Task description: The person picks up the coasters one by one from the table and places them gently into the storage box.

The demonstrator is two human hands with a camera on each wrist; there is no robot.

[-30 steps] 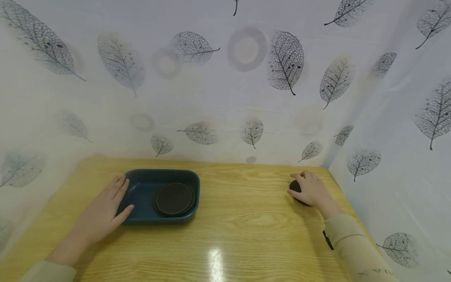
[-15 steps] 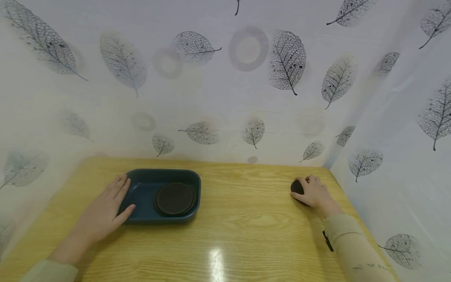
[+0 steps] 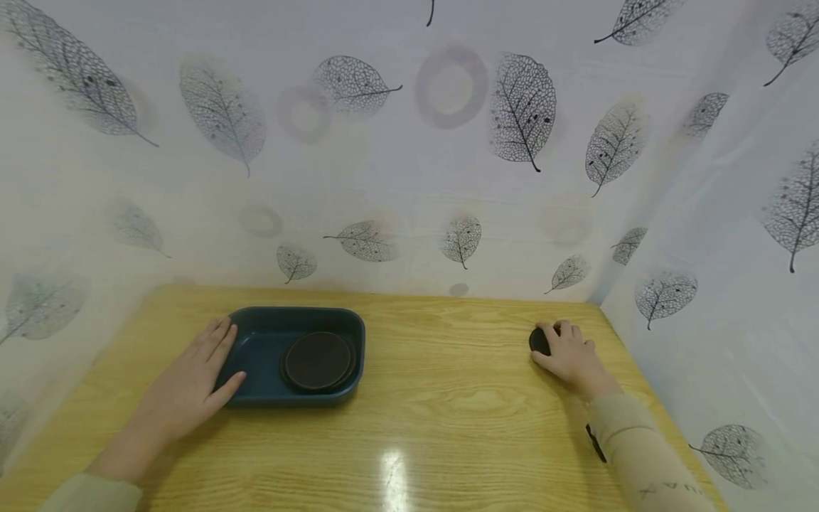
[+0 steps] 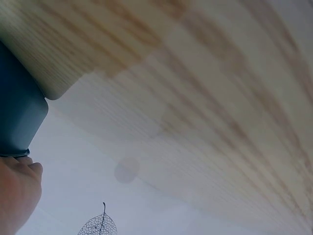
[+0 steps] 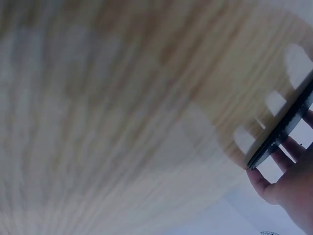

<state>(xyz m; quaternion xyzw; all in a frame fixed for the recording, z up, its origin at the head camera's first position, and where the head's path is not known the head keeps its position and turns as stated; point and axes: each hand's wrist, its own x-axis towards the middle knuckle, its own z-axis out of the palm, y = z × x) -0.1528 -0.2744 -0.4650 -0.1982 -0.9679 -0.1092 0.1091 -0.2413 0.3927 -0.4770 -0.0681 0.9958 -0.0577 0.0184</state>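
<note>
In the head view, my left hand (image 3: 182,391) rests on the left end of a dark blue rectangular tray (image 3: 256,366). Its fingers lie straight along the rim, the thumb extended over the near corner. In the left wrist view, part of that hand (image 4: 18,193) touches the edge of the tray (image 4: 19,110). Inside the tray's right half lie black round coasters (image 3: 318,361), stacked. Far to the right, my right hand (image 3: 569,359) grips another black round coaster (image 3: 539,341), partly hidden under the fingers. The right wrist view shows fingertips around this thin coaster (image 5: 286,128), low over the table.
A yellow wood-grain table (image 3: 448,398) lies under everything, a bright light reflection near its front. White leaf-printed curtain (image 3: 409,178) hangs behind the table and along the right side.
My right hand has settled further over its coaster, with fingers and thumb now covering more of it. The left hand, the tray and the stacked coasters stay where they were.
</note>
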